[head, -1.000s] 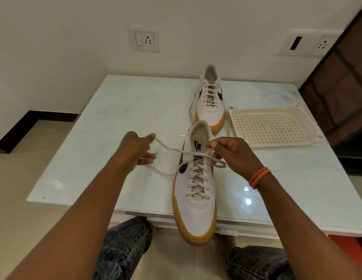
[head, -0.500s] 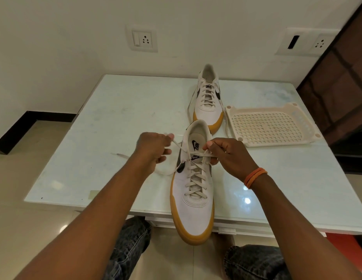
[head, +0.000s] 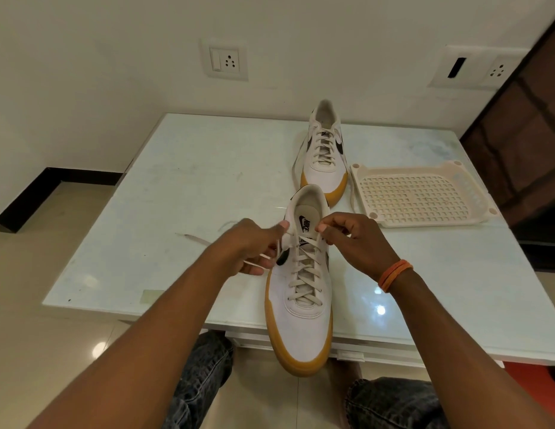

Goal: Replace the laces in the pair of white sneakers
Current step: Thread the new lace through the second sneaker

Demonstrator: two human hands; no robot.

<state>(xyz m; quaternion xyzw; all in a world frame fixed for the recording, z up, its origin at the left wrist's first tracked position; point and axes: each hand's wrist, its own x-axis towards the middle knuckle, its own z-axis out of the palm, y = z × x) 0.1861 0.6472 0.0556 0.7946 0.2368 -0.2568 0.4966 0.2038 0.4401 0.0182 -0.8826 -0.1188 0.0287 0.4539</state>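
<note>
A white sneaker with a tan sole lies on the table, its toe overhanging the near edge. Cream laces cross its eyelets. My left hand grips one lace end beside the shoe's left collar, thumb against the collar. My right hand pinches the lace at the top right eyelet. The loose lace tail trails left on the table. A second laced white sneaker stands farther back.
A cream perforated plastic tray sits to the right of the far sneaker. The wall holds two socket plates. A dark wooden panel stands at the right. My knees in jeans are under the near table edge.
My left hand has moved right, from out beside the shoe up to its collar, bringing the lace in. My right hand stays pinched at the top eyelets.
</note>
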